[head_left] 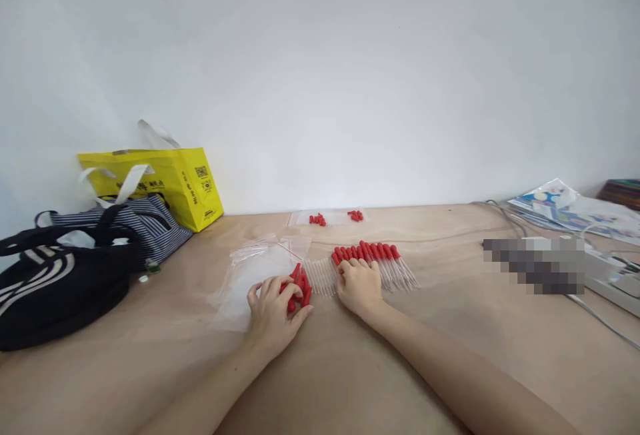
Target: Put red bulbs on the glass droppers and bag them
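My left hand (274, 310) curls over a small pile of loose red rubber bulbs (301, 287), its fingers and thumb around them. Just right of that pile lies a row of thin clear tubes (320, 277) without bulbs. My right hand (361, 285) is closed at the left end of a row of droppers (390, 258), clear tubes with red bulbs on their far ends. Its fingertips press on a red bulb there; the tube under the hand is hidden. Left of the pile, partly beneath my left hand, lies a stack of clear zip bags (245, 282).
Near the wall, a clear bag (300, 218) holds more red bulbs and tubes. On the left stand a yellow bag (205, 188), a striped bag (160, 228) and a black bag (100, 295). A power strip (617, 288), cables and printed sheets (575, 205) lie on the right.
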`<action>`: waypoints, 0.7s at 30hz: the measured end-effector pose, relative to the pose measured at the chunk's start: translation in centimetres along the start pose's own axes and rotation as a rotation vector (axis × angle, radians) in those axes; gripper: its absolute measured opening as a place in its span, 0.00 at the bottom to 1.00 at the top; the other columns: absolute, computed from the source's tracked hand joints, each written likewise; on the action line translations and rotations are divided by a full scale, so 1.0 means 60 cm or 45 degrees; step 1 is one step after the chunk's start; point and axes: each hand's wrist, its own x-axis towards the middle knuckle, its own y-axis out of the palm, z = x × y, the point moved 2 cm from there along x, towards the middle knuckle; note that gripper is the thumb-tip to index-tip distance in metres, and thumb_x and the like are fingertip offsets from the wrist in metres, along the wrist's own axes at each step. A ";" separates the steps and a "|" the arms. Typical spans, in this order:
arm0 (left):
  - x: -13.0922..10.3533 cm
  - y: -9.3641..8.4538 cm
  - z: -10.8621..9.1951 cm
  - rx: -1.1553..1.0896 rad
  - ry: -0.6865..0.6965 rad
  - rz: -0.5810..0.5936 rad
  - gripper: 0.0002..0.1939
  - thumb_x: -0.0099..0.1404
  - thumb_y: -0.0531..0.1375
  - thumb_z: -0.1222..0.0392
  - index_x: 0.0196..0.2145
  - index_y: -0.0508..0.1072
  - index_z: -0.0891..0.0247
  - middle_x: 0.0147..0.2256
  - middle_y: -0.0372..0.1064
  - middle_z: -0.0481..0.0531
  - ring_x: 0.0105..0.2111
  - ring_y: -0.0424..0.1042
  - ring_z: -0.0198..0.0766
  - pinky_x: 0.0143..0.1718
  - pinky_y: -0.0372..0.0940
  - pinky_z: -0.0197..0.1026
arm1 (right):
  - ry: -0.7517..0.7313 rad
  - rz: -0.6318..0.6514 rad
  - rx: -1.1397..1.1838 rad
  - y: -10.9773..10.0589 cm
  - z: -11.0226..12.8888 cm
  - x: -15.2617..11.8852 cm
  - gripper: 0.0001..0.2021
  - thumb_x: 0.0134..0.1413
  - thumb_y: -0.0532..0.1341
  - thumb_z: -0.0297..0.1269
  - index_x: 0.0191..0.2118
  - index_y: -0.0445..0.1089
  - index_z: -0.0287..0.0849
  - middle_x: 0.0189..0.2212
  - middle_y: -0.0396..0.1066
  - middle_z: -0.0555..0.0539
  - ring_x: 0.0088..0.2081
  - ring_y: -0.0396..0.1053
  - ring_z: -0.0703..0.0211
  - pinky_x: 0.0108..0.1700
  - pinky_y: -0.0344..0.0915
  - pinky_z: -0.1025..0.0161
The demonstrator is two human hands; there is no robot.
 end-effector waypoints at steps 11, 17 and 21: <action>0.001 -0.002 -0.013 0.057 0.125 -0.047 0.06 0.52 0.60 0.56 0.27 0.69 0.59 0.37 0.66 0.53 0.41 0.63 0.46 0.44 0.47 0.55 | 0.054 0.084 -0.044 -0.010 0.012 0.000 0.15 0.49 0.52 0.41 0.33 0.70 0.35 0.34 0.69 0.38 0.39 0.63 0.50 0.39 0.47 0.55; 0.004 0.002 -0.017 0.055 0.157 -0.051 0.03 0.53 0.58 0.59 0.27 0.70 0.60 0.37 0.66 0.53 0.40 0.63 0.46 0.43 0.48 0.54 | 0.163 0.201 -0.068 -0.009 0.019 0.015 0.15 0.49 0.52 0.40 0.32 0.71 0.35 0.34 0.70 0.35 0.38 0.64 0.47 0.39 0.48 0.54; 0.002 0.001 -0.019 0.049 0.165 -0.071 0.02 0.54 0.57 0.61 0.26 0.69 0.60 0.36 0.67 0.53 0.40 0.63 0.46 0.43 0.48 0.54 | 0.184 0.236 -0.055 -0.008 0.022 0.020 0.13 0.48 0.53 0.37 0.31 0.71 0.36 0.32 0.71 0.36 0.37 0.66 0.49 0.39 0.48 0.54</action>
